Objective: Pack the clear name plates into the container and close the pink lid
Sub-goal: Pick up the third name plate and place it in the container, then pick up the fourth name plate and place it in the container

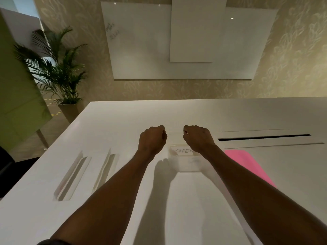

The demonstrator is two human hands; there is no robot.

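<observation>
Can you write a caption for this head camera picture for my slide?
Both hands lower a clear name plate toward the container; two plates wait left.

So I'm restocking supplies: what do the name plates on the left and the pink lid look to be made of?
The two name plates look like clear glossy acrylic: the table shows through and their edges catch light. The pink lid looks like matte opaque plastic, though it could be silicone.

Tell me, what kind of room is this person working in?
Most likely an office meeting room. A big whiteboard with faint scribbles hangs on the patterned wall, the long white table has a cable slot cut into it, and a potted palm stands in the corner.
</observation>
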